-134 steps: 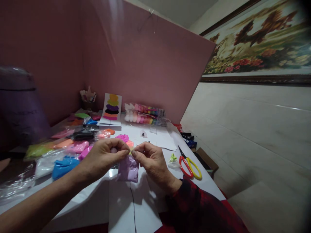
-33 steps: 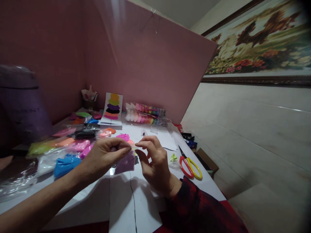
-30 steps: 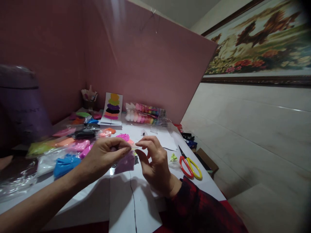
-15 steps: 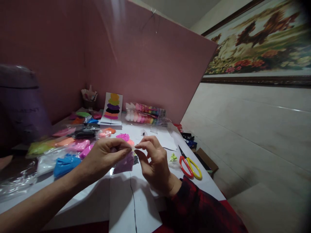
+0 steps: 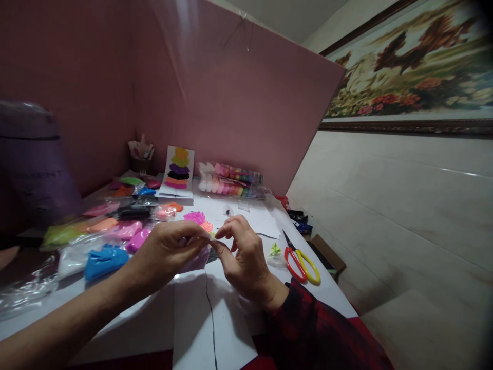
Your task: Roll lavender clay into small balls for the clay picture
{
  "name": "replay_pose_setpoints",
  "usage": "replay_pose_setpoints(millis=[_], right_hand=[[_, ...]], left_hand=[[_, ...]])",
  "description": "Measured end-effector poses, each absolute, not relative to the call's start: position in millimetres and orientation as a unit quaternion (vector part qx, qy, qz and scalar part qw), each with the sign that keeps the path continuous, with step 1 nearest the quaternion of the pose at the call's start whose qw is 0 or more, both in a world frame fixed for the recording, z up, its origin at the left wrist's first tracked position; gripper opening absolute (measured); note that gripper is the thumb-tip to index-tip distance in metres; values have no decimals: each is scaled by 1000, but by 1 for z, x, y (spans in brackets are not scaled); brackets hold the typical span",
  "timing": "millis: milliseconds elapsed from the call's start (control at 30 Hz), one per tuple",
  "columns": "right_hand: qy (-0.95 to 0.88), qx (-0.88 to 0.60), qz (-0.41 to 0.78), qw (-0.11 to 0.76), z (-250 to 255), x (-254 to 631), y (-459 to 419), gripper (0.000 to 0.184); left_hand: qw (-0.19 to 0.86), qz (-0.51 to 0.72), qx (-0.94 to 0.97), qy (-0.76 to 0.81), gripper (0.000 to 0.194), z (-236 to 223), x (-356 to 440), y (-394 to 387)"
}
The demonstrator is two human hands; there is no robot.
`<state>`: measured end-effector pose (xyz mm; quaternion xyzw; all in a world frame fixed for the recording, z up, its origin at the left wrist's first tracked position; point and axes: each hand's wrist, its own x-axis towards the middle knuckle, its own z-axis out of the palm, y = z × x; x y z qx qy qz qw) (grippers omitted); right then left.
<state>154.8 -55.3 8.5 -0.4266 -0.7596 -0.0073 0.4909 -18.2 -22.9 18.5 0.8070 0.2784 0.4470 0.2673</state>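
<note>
My left hand [image 5: 165,252] is closed, pinching a purple bag of clay [image 5: 196,261] by its top; most of the bag hangs hidden behind the fingers. My right hand [image 5: 241,254] meets it from the right, thumb and forefinger pinched at the same spot on the bag's edge, the other fingers curled up. Both hands hover just above the white paper-covered table [image 5: 192,313]. A pink and orange clay piece [image 5: 198,220] lies on the table just behind the hands.
Bags of coloured clay [image 5: 103,236] lie at the left. A colour card [image 5: 178,172] and a pack of clay sticks [image 5: 229,182] stand at the back by the pink board [image 5: 231,103]. Red-and-yellow scissors [image 5: 300,259] and a green scrap [image 5: 274,251] lie at the right. A purple container [image 5: 31,164] stands far left.
The purple bag has risen and is now mostly hidden behind my left hand. My right fingers have closed in again on its edge.
</note>
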Motion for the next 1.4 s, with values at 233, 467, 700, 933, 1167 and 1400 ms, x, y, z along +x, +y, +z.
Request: replay_pose_setpoints(millis=[233, 467, 700, 933, 1167, 1400], right_hand=[[-767, -440, -9, 467, 9, 155, -56, 9], [-769, -461, -4, 442, 9, 155, -56, 9], [-772, -463, -3, 436, 11, 154, -59, 10], [-770, -414, 7, 486, 9, 155, -56, 11], [-765, -390, 61, 509, 6, 155, -53, 14], [-758, -378, 87, 525, 7, 153, -54, 11]], left_hand=[[267, 448, 806, 281, 13, 18, -18, -22], [217, 443, 821, 287, 14, 18, -18, -23], [184, 426, 836, 293, 15, 21, -18, -24], [209, 421, 831, 298, 16, 21, -18, -22], [245, 418, 820, 305, 15, 20, -19, -22], [260, 412, 817, 307, 15, 20, -20, -22]])
